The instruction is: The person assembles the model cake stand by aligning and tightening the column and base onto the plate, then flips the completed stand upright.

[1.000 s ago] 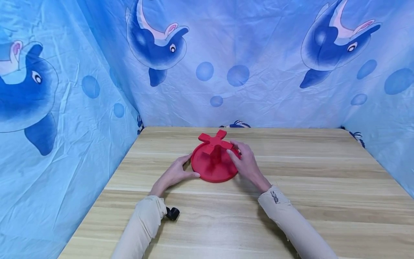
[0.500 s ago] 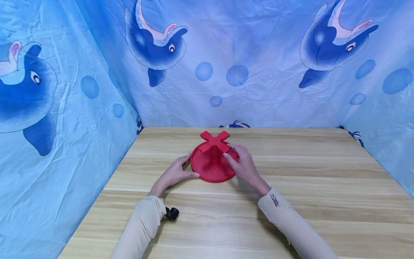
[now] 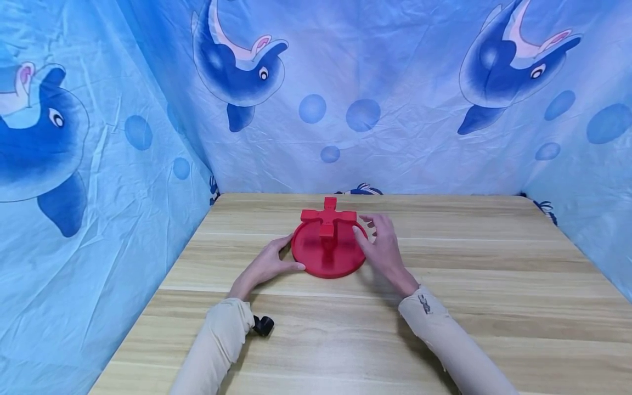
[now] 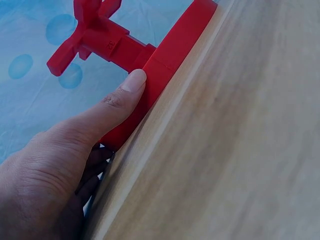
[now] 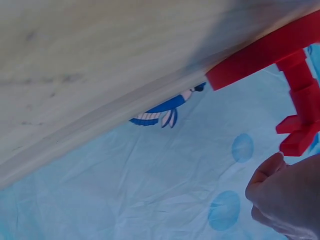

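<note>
A red round base with a raised rim lies on the table, and a short red post rises from it. On top of the post sits a red four-armed cross, its arms now pointing forward, back, left and right. My left hand holds the base's left side, the thumb pressing the rim in the left wrist view and the other fingers mostly hidden behind. My right hand is beside the cross's right arm, fingers loosely bent with nothing between them. Whether its thumb touches that arm cannot be told.
A light wood table carries the base. Blue dolphin-printed cloth hangs behind it and at both sides. A small black object sticks out beside the left sleeve.
The red cross has turned on its post, from a diagonal stance to a straight one. My right hand has shifted slightly right, off its arm. My left hand and the base have stayed put.
</note>
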Demonstrator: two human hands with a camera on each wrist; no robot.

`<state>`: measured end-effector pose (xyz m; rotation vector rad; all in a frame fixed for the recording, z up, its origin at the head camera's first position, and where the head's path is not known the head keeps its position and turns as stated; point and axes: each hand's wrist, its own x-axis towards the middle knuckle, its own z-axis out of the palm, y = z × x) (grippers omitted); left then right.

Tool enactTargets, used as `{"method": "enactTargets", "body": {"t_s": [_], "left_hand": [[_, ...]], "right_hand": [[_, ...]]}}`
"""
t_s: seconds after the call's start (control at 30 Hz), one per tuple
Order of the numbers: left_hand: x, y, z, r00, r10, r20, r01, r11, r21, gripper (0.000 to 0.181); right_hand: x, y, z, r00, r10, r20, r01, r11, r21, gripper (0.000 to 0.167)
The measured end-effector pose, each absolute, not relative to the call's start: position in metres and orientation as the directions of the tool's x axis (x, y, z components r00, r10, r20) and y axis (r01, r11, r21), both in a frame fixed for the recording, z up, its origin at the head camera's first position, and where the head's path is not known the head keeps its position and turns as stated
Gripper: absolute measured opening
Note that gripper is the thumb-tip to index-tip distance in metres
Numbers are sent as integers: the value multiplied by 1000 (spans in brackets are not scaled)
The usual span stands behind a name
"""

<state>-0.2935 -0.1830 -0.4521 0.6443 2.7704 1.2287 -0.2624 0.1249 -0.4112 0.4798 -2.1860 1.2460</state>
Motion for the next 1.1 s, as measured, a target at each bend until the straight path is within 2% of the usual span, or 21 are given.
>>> {"method": "enactTargets", "body": {"t_s": [0.1, 0.4, 0.87, 1.1], "left_hand": [[-294, -183, -452, -911, 393, 128, 358, 597, 718, 106], [-296, -182, -454, -911, 394, 125, 357, 599, 717, 105], [-293, -183, -451, -915, 385, 118, 352, 622, 700, 106], [-292, -184, -451, -922, 373, 105, 334, 628, 703, 107]], "right_hand": [[-269, 127, -412, -779, -49, 625, -562, 497, -661, 42], [-283, 129, -413, -855, -150, 496, -505, 453, -734, 57], [-282, 128, -413, -836, -156, 526, -537, 428, -727, 42], [-276, 127, -413, -832, -157, 532, -544, 422, -726, 41]]}}
